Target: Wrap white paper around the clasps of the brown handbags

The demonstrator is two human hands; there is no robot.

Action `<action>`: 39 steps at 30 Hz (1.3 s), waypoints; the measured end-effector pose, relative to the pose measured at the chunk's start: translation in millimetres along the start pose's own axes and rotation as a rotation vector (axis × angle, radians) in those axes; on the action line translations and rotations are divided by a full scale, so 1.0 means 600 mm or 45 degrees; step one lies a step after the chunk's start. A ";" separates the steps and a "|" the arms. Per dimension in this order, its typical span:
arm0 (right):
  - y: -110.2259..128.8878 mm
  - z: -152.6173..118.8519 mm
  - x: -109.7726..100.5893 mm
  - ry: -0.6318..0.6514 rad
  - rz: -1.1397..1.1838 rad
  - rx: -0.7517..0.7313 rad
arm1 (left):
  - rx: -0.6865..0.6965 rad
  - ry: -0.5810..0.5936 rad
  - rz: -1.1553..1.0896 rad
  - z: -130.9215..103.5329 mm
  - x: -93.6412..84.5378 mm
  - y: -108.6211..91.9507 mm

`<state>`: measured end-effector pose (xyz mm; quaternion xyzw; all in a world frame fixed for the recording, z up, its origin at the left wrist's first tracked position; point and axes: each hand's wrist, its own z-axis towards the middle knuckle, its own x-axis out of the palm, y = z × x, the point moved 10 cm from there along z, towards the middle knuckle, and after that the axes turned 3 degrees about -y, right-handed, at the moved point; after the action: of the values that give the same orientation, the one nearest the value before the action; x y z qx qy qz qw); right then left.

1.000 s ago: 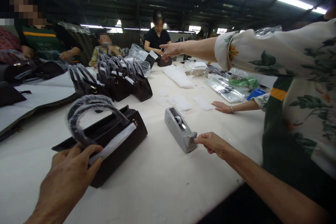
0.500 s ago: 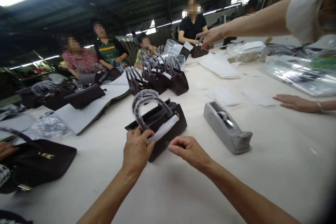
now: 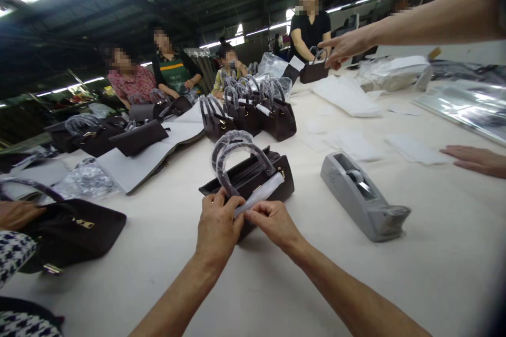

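Observation:
A dark brown handbag (image 3: 281,189) stands on the white table in front of me, its handles (image 3: 259,154) wrapped in clear plastic. A strip of white wrapping (image 3: 263,189) lies slantwise across its front near the top. My left hand (image 3: 219,218) is closed on the strip's lower left end, fingers against the base of a handle. My right hand (image 3: 274,221) pinches at the same end of the strip, its fingertips close to my left thumb. The bag's lower front is partly hidden behind both hands.
A grey tape dispenser (image 3: 351,195) stands to the right. Several wrapped handbags (image 3: 276,118) are grouped behind. Another person's hand (image 3: 19,215) is on a dark bag (image 3: 90,231) at left. A co-worker's arm (image 3: 415,26) reaches in from the right, above white sheets (image 3: 348,97).
My right hand has moved left and up onto the white strip, beside my left hand. The view has shifted, so the scene sits slightly further right. The left hand stays at the bag.

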<state>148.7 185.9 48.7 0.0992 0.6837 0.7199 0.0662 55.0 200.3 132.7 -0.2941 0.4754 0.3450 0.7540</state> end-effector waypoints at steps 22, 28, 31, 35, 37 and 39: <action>-0.045 -0.015 0.000 -0.203 0.466 0.169 | 0.052 0.158 -0.096 0.022 0.015 0.006; -0.075 -0.022 0.012 -0.258 0.659 0.341 | 0.063 0.159 -0.071 0.023 0.016 0.005; -0.076 -0.022 0.010 -0.252 0.691 0.349 | 0.077 0.148 -0.069 0.023 0.016 0.005; -0.078 -0.017 0.012 -0.210 0.712 0.330 | 0.083 0.151 -0.071 0.023 0.016 0.002; -0.079 -0.015 0.014 -0.192 0.721 0.310 | 0.080 0.164 -0.079 0.024 0.014 0.000; -0.078 -0.012 0.017 -0.178 0.730 0.276 | 0.064 0.185 -0.091 0.026 0.014 0.001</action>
<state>135.3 183.8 2.2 0.3437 0.6945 0.6235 -0.1036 65.2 214.7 130.8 -0.3161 0.5266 0.2835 0.7365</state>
